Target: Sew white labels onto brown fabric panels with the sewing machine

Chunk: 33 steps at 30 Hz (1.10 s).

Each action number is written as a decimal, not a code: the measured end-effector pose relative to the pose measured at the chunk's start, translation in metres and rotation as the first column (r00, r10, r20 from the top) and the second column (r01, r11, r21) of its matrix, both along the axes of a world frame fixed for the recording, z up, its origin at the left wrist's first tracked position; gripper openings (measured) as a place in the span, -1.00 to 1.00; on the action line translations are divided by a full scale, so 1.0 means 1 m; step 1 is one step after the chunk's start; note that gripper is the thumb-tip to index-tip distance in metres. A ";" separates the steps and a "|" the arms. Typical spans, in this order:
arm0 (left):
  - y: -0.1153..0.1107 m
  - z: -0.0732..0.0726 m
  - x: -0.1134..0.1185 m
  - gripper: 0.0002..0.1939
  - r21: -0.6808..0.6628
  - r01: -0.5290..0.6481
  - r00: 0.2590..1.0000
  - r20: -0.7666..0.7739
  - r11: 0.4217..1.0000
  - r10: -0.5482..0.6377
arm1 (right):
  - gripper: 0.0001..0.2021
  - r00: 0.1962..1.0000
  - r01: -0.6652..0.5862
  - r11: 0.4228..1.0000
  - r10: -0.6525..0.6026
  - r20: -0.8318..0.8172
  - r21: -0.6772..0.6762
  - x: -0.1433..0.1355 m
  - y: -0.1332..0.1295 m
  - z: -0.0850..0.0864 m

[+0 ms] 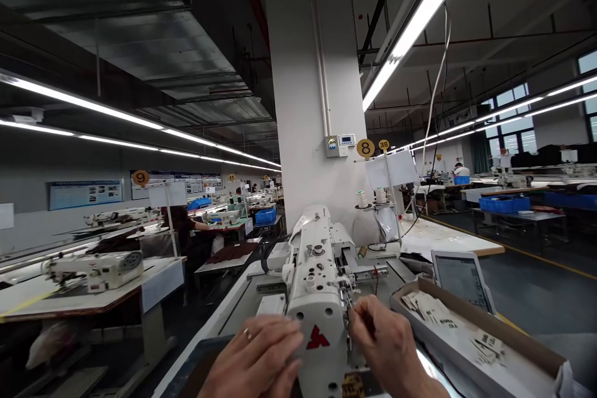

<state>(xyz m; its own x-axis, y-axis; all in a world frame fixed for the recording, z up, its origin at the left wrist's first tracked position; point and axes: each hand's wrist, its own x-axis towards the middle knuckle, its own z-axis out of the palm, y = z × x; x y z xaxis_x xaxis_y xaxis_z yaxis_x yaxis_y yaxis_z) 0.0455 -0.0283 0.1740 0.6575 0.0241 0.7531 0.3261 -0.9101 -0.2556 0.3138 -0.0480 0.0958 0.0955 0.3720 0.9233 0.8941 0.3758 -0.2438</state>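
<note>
A white sewing machine (317, 298) with a red three-part emblem stands straight in front of me. My left hand (261, 354), with a ring on one finger, is at the left side of the machine's head. Its fingers are stretched out and no object shows in them. On the other side, my right hand (382, 336) is closed in a pinch beside the thread guides (346, 289). What the fingertips hold, if anything, is hidden or too fine to make out. Below the head, a small dark patterned piece (353, 385) is partly visible.
To the right lies a long cardboard box (517, 370) of pale printed labels (441, 317), with a tablet (464, 280) behind it. Thread cones (362, 200) stand beyond the machine, before a pillar (317, 74). Another sewing machine (100, 270) is on a table at left.
</note>
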 end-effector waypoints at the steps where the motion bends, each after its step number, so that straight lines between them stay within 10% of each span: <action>1: 0.000 0.006 0.011 -0.74 -0.003 0.002 0.999 -0.035 1.000 -0.002 | -0.80 1.000 -0.007 1.000 0.007 -0.015 -0.014 0.000 0.001 -0.001; 18: 0.023 0.023 0.116 -0.90 0.020 -0.219 0.925 -0.313 0.975 0.214 | -0.82 0.968 -0.196 0.980 0.187 -0.170 -0.040 0.003 0.011 -0.013; 33: 0.018 0.024 0.119 -0.87 0.023 -0.175 0.936 -0.307 0.984 0.174 | -0.81 0.842 -0.447 0.886 0.370 -0.393 -0.123 0.018 0.004 -0.014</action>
